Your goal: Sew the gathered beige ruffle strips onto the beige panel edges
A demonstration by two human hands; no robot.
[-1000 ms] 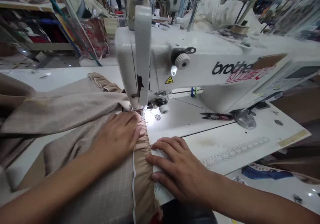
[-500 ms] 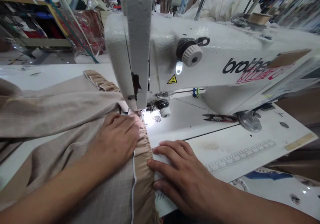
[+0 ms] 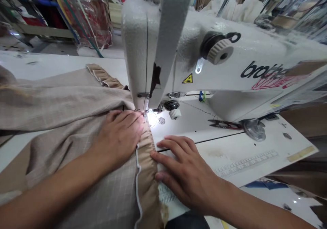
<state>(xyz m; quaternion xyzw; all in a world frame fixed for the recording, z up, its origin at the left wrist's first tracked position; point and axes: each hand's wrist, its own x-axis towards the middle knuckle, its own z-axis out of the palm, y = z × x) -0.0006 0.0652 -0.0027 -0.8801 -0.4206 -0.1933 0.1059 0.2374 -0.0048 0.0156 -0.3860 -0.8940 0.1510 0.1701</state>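
My left hand (image 3: 119, 137) presses flat on the beige checked fabric (image 3: 63, 110), with its fingertips just before the presser foot (image 3: 145, 115) of a white Brother sewing machine (image 3: 204, 52). A gathered tan ruffle band (image 3: 147, 174) with a white edge trim (image 3: 138, 191) runs from the needle area towards me. My right hand (image 3: 182, 173) lies on the table beside the band, its fingertips against the band's edge. The needle's point is hidden by the fabric and foot.
Thread snips (image 3: 224, 124) and a metal disc (image 3: 254, 130) lie on the white table (image 3: 51, 65), and a printed ruler strip (image 3: 246, 164) runs along it. Shelves and plastic-wrapped goods stand behind the table at the left.
The view has swung, so the machine head looks larger and further right. My right hand has shifted slightly towards the needle, and the white trim now looks wavier.
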